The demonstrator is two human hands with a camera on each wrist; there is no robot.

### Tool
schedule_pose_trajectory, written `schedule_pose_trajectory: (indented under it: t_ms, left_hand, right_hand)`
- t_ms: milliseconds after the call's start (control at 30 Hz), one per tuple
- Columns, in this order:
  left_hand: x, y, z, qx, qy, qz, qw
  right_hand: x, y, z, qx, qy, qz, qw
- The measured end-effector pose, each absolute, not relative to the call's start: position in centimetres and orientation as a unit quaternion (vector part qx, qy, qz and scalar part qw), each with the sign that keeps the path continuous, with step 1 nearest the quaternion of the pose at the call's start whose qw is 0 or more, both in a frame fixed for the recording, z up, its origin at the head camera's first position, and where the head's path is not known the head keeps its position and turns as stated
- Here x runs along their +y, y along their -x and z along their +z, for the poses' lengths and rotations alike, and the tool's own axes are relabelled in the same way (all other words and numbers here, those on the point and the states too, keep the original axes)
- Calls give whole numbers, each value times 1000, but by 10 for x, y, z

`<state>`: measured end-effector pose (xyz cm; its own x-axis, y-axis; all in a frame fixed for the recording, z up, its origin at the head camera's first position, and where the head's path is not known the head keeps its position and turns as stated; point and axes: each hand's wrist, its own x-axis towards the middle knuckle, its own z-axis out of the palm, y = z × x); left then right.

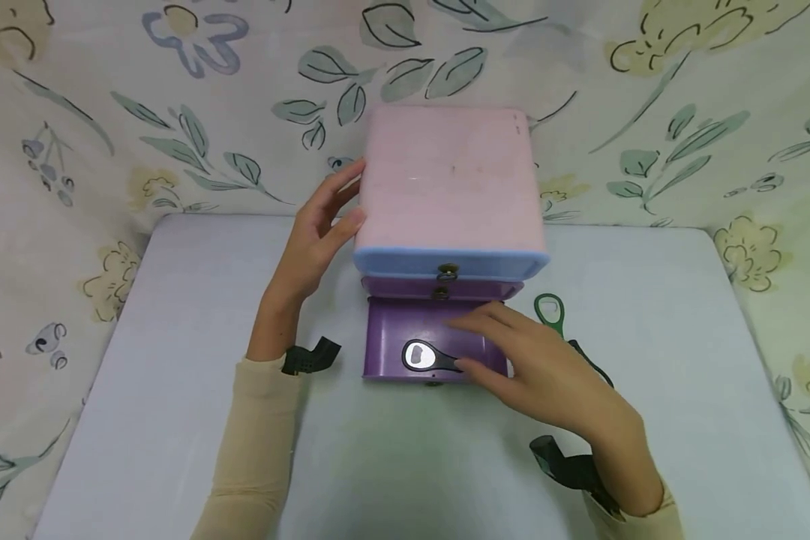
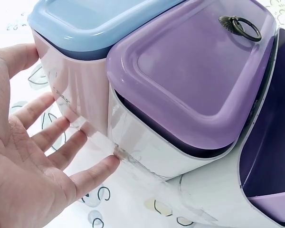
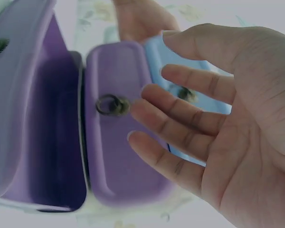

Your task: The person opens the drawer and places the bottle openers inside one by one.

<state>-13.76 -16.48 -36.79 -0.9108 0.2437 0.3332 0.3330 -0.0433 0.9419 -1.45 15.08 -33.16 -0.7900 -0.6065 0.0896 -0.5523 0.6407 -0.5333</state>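
Observation:
A small drawer cabinet (image 1: pixel 452 180) with a pink top stands at the back of the table. Its blue top drawer (image 1: pixel 405 263) and purple middle drawer (image 2: pixel 190 71) have ring pulls. The purple bottom drawer (image 1: pixel 386 337) is pulled out. Inside lies a black tool with a round, white-centred head (image 1: pixel 418 355). My left hand (image 1: pixel 320 229) rests its spread fingertips against the cabinet's left side. Over the open drawer, my right hand (image 1: pixel 540 367) has its fingers extended and holds nothing. Its thumb tip overlaps the end of the tool's handle in the head view.
Right of the cabinet, a green loop-ended item (image 1: pixel 550 309) lies on the white table (image 1: pixel 668 315). A thin black item (image 1: pixel 590 363) beside it is partly hidden by my right hand. Flower-patterned cloth (image 1: pixel 209 112) hangs behind the table and along its sides.

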Motion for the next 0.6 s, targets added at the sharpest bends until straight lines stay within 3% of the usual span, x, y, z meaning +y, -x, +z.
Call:
schedule_pose_trajectory:
  t_ms: [600]
  left_hand:
    - [-165, 137, -370, -693, 206, -690, 32]
  right_hand:
    - [208, 22, -363, 895, 221, -373, -108]
